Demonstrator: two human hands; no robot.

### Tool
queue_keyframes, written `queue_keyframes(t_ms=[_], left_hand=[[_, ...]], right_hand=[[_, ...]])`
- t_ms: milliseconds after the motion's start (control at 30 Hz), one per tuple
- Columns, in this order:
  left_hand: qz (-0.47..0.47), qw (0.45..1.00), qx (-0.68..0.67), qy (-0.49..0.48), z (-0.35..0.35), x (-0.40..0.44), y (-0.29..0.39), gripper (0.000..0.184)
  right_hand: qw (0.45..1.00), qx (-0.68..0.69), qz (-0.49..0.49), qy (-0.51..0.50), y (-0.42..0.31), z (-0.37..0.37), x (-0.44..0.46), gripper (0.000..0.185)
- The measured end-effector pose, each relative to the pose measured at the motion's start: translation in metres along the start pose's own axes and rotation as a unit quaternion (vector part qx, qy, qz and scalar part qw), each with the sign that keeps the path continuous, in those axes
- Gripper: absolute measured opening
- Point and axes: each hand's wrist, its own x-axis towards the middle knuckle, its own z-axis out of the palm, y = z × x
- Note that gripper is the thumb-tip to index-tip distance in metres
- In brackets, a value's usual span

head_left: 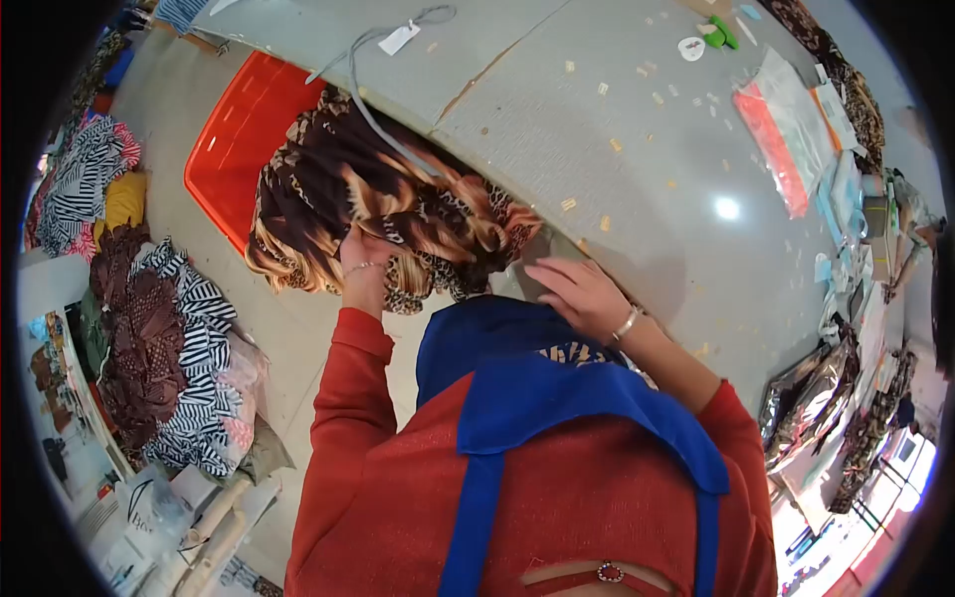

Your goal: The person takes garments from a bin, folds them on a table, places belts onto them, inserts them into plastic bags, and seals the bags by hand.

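A heap of brown and black leopard-print fabric (398, 209) hangs over the rim of a red plastic bin (231, 149) beside the table. My left hand (364, 257) is closed on the near side of this cloth, its fingertips partly hidden in the folds. Over the table's near edge, my right hand (585, 298) has its fingers stretched out, holding nothing that I can see. The nearest cloth lies just left of its fingertips. A grey cord (363, 95) with a white tag (399, 38) runs from the tabletop down across the fabric.
The grey table (557, 109) carries small scattered scraps, a green clip-like item (720, 33) and plastic packets (786, 129) at the right. Piles of striped and dotted fabric (149, 348) lie on the floor at the left. A blue apron (587, 398) covers my front.
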Motion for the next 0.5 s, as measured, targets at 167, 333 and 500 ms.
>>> queue_keyframes(t_ms=[167,333,500], left_hand=[[-0.041,0.999,-0.004,0.031,0.023,-0.013,0.028,0.042],[-0.074,0.990,-0.123,-0.015,0.061,-0.072,0.038,0.044],[-0.185,0.938,-0.215,-0.198,0.086,-0.141,0.063,0.045]], right_hand=[[0.989,0.021,0.107,-0.099,-0.013,0.049,0.056,0.067],[0.968,0.028,0.173,-0.177,-0.020,0.096,0.107,0.118],[0.979,0.125,0.159,0.031,-0.015,0.159,0.158,0.090]])
